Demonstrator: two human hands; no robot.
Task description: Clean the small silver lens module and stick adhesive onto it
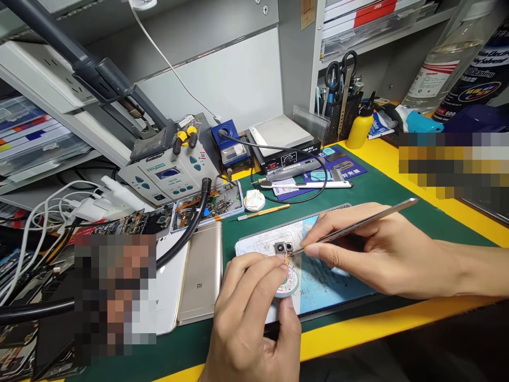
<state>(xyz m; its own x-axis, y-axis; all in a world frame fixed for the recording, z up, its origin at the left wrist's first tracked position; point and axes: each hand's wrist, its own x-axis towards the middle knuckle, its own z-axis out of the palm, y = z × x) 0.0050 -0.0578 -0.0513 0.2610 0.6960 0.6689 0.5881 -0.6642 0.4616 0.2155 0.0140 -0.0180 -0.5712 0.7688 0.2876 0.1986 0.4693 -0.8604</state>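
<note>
My left hand [254, 302] grips a small round spool of desoldering braid [292, 284] with a white label and a green rim. A short copper end of the braid [286, 260] shows by my left fingertips. In my right hand [369, 249] is a pair of metal tweezers [358, 223], held like a pen. The tweezers' tips point down at the copper end, and I cannot tell whether they touch it. Right beside the tips lies a small dual camera module [281, 248]. It rests on a light-coloured work pad [250, 246] with a blue right part.
A hot-air station [167, 172], a heating plate [282, 138] and a tray of small parts [236, 193] stand behind. A white-handled brush [310, 184] lies before the plate. Phones, one a gold phone [201, 270], lie left under a black hose [183, 239]. A yellow bottle [360, 127] stands right.
</note>
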